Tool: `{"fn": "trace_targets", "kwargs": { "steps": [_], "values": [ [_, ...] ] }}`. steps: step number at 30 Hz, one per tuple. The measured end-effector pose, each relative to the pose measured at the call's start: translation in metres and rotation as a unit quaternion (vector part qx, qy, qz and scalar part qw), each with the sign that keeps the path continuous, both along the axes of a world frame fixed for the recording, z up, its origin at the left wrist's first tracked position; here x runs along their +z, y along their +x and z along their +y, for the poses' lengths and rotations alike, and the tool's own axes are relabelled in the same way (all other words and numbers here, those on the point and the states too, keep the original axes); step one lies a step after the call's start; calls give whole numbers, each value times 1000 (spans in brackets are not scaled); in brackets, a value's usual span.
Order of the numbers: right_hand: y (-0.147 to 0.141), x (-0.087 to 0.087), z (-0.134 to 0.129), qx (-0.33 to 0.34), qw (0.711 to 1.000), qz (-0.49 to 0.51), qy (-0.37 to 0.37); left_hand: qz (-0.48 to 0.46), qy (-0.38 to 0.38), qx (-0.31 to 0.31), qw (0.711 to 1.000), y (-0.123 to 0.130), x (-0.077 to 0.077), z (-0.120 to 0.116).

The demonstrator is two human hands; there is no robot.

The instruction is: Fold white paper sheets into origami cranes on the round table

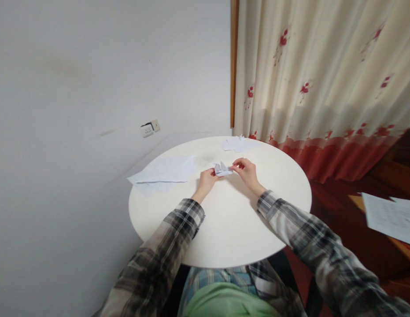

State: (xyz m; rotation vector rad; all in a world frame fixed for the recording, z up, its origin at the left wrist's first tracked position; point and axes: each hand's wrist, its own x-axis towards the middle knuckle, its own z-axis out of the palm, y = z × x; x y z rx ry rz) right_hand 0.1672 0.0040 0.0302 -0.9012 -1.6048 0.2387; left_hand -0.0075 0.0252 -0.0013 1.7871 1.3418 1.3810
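- A piece of folded paper (222, 170) is held just right of the frame's center, over a round table (224, 229).
- The left hand (207, 179) pinches its left end; the right hand (247, 171) grips its right tip between thumb and finger.
- White sheets (163, 169) lie left of center; paper scraps (238, 144), upper center.

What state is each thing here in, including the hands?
Folded paper: creased, a point sticking up.
Left hand: gripping the paper's left end.
Right hand: fingertips at its right end.
Large sheets: lying on the table.
Far papers: lying uneven near its far edge.
Curtain: hanging in folds.
Wall socket: no plug visible.
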Motion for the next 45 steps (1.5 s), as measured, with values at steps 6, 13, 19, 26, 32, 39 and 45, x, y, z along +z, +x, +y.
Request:
{"fn": "trace_targets", "kwargs": {
  "steps": [6,13,19,26,32,39,45],
  "values": [
    [0,1,-2,-9,999,-48,10,76,31,13,997,-3,8,-6],
    [0,0,-3,-18,997,-71,13,112,54,20,992,-1,17,-16],
    [1,1,-4,-15,997,-69,13,172,63,34,983,-1,20,-19],
    [0,0,-3,-7,999,-29,17,220,88,40,971,-1,19,-21],
    [-2,1,-1,15,997,68,-42,229,108,47,966,-2,17,-20],
    [-4,2,1,19,991,111,-70,146,69,28,986,0,13,-14],
    [-2,-1,1,15,995,83,-60,78,36,21,996,1,7,-12]
  ]
}}
